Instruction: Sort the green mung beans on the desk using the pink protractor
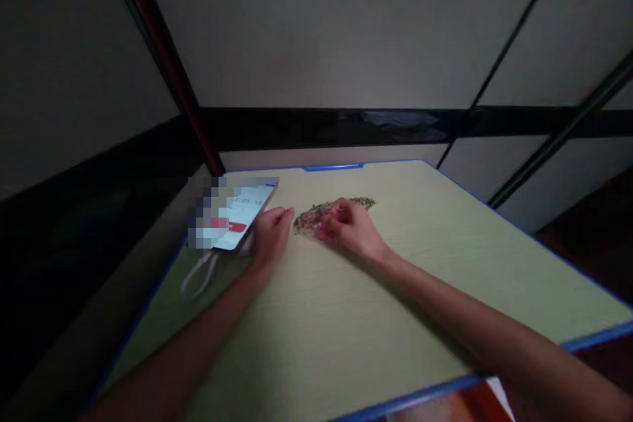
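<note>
My right hand [357, 232] is in the middle of the table, its thumb and fingers pinched together. Under and beside its fingertips lies a flat, patterned patch [307, 219], pinkish in the middle with speckled green along its edges; blur hides what it is made of. Reddish-pink bits show at those fingertips, though I cannot tell what is pinched. To the left, my left hand [271, 235] rests with curled fingers, its thumb side close to the patch's left end. Whatever it may hold is hidden. Just left of it is a phone [252, 201] with a lit screen.
A white cord loop [198, 280] hangs below the phone. The pale table [316, 336] has a blue rim and stands close to light panels [321, 33] with dark strips. Something red and white [475, 402] shows below the table's front edge.
</note>
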